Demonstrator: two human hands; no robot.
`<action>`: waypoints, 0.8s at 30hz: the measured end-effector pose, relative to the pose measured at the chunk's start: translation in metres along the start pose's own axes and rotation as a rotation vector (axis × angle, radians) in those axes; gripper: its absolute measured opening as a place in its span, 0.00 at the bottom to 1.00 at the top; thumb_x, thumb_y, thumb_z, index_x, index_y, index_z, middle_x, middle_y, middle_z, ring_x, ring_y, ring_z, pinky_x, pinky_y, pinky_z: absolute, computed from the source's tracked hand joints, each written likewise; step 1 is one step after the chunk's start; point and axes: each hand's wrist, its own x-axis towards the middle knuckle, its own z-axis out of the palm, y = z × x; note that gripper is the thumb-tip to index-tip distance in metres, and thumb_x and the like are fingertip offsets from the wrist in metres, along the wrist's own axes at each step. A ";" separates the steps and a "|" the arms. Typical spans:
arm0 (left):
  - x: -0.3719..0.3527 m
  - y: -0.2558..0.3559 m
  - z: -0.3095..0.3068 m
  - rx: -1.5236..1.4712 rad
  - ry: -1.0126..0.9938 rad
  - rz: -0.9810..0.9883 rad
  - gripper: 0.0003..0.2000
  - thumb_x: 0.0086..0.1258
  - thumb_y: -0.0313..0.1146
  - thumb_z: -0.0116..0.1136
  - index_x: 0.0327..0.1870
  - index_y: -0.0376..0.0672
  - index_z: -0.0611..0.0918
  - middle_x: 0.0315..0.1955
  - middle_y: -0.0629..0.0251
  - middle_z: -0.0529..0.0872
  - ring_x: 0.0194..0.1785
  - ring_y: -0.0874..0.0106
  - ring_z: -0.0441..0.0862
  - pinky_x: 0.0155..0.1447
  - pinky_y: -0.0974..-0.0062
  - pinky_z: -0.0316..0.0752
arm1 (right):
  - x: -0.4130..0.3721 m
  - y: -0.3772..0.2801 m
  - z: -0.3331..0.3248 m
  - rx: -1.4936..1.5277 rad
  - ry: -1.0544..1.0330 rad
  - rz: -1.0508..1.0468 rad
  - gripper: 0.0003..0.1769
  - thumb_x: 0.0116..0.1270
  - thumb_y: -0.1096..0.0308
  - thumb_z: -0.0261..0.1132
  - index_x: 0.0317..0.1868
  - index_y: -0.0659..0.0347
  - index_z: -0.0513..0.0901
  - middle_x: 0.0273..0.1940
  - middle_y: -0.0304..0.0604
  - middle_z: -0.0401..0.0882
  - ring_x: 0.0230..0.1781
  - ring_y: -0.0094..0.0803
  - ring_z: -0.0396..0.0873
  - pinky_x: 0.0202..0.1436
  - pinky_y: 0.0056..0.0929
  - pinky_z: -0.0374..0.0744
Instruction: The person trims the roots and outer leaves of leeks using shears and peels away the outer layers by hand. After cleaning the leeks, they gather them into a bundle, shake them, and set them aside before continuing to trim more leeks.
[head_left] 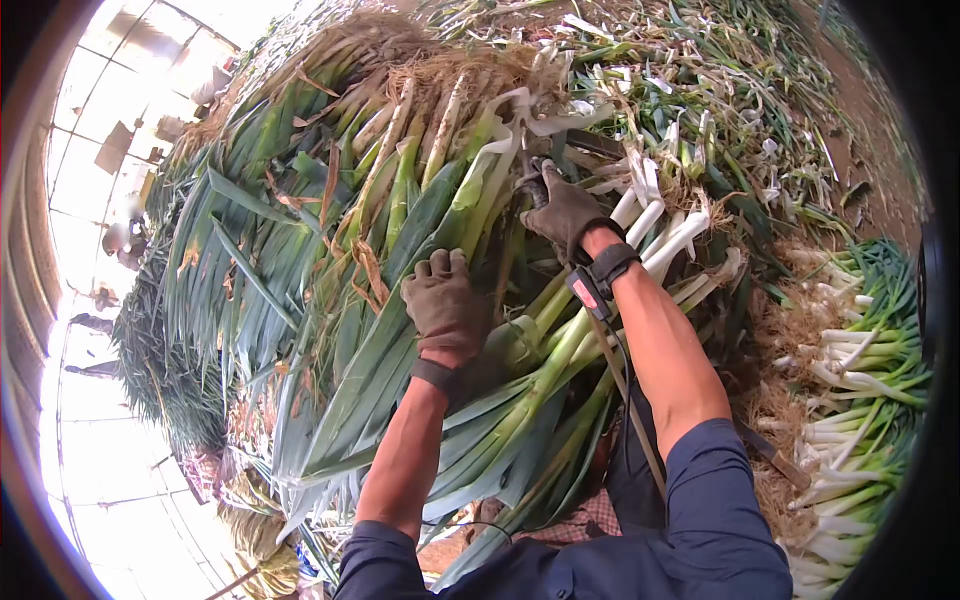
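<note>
Green leek (468, 190) slanted up past the curled left hand (447, 310), hold unclear, toward the right hand (568, 212), gripping something dark (540, 187).

Gridded panels (85, 180) glow bright white at left.

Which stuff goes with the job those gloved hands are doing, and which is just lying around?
Seems part of the job:
- left hand
- right hand
- long green leaves by the left hand
- row of pale stalks at the right

Seems just lying about:
- leafy scraps on the ground
- yellowish sack
</note>
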 end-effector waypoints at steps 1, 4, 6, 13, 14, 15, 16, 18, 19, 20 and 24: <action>0.001 -0.001 0.003 0.022 0.053 0.001 0.18 0.63 0.37 0.62 0.54 0.48 0.84 0.51 0.63 0.83 0.53 0.58 0.80 0.54 0.57 0.71 | 0.003 0.002 0.002 0.001 -0.001 0.003 0.58 0.59 0.50 0.71 0.84 0.59 0.51 0.52 0.63 0.86 0.55 0.56 0.84 0.60 0.46 0.80; 0.009 -0.002 0.010 0.029 0.115 0.009 0.16 0.62 0.38 0.62 0.50 0.47 0.85 0.49 0.62 0.85 0.52 0.58 0.80 0.54 0.57 0.72 | 0.009 0.011 0.011 -0.056 0.052 -0.024 0.58 0.59 0.50 0.71 0.84 0.59 0.51 0.52 0.62 0.86 0.54 0.55 0.85 0.59 0.46 0.80; 0.019 -0.002 0.024 0.110 0.013 0.023 0.15 0.61 0.38 0.63 0.48 0.47 0.85 0.45 0.62 0.86 0.51 0.59 0.81 0.53 0.57 0.73 | 0.000 0.010 0.013 -0.055 0.055 -0.008 0.58 0.60 0.49 0.71 0.84 0.60 0.51 0.51 0.63 0.86 0.53 0.56 0.85 0.59 0.46 0.80; 0.035 -0.004 0.011 0.026 -0.270 -0.017 0.11 0.60 0.40 0.64 0.40 0.47 0.87 0.34 0.57 0.90 0.43 0.55 0.88 0.46 0.54 0.79 | -0.048 0.032 0.015 0.185 0.037 0.006 0.59 0.62 0.52 0.72 0.84 0.62 0.48 0.54 0.68 0.84 0.55 0.59 0.84 0.61 0.45 0.80; 0.036 -0.002 -0.003 0.026 -0.269 -0.015 0.11 0.60 0.40 0.64 0.40 0.47 0.87 0.34 0.57 0.90 0.43 0.55 0.88 0.46 0.54 0.79 | -0.064 0.037 0.021 0.279 -0.025 -0.075 0.59 0.62 0.53 0.73 0.84 0.63 0.47 0.55 0.69 0.83 0.55 0.60 0.84 0.61 0.44 0.80; 0.036 0.000 -0.022 -0.051 -0.320 -0.049 0.12 0.59 0.41 0.65 0.40 0.47 0.87 0.34 0.55 0.91 0.42 0.53 0.88 0.46 0.53 0.80 | -0.082 0.039 0.029 0.372 -0.088 -0.159 0.59 0.63 0.54 0.73 0.84 0.64 0.47 0.55 0.70 0.83 0.55 0.60 0.84 0.60 0.43 0.79; 0.035 0.001 -0.033 -0.130 -0.368 -0.085 0.12 0.58 0.41 0.65 0.40 0.47 0.88 0.34 0.54 0.91 0.42 0.52 0.89 0.46 0.52 0.81 | -0.104 0.036 0.031 0.336 -0.148 -0.165 0.60 0.62 0.53 0.75 0.84 0.65 0.48 0.56 0.68 0.83 0.58 0.55 0.84 0.62 0.39 0.78; 0.028 -0.005 -0.040 -0.152 -0.397 -0.084 0.14 0.57 0.43 0.67 0.40 0.47 0.88 0.35 0.54 0.91 0.43 0.52 0.89 0.48 0.53 0.82 | -0.155 0.029 0.030 0.296 -0.207 -0.173 0.61 0.61 0.52 0.76 0.84 0.66 0.48 0.57 0.66 0.82 0.60 0.50 0.83 0.63 0.36 0.77; 0.024 -0.007 -0.043 -0.174 -0.430 -0.083 0.16 0.56 0.45 0.68 0.41 0.46 0.88 0.36 0.54 0.91 0.43 0.52 0.90 0.49 0.54 0.82 | -0.180 0.030 0.029 0.290 -0.278 -0.209 0.61 0.60 0.52 0.77 0.84 0.65 0.48 0.59 0.67 0.81 0.61 0.54 0.82 0.64 0.37 0.77; 0.019 -0.008 -0.046 -0.175 -0.427 -0.088 0.16 0.56 0.45 0.68 0.41 0.46 0.88 0.36 0.54 0.91 0.43 0.52 0.90 0.49 0.54 0.82 | -0.198 0.029 0.024 0.285 -0.352 -0.244 0.61 0.60 0.52 0.77 0.84 0.65 0.48 0.61 0.68 0.79 0.62 0.58 0.81 0.65 0.39 0.76; -0.011 -0.006 -0.048 -0.215 -0.461 -0.097 0.16 0.55 0.45 0.68 0.41 0.47 0.89 0.34 0.53 0.90 0.41 0.51 0.89 0.47 0.54 0.82 | -0.236 0.031 0.006 0.098 -0.171 -0.133 0.60 0.63 0.54 0.74 0.83 0.67 0.46 0.57 0.71 0.80 0.61 0.63 0.80 0.64 0.46 0.78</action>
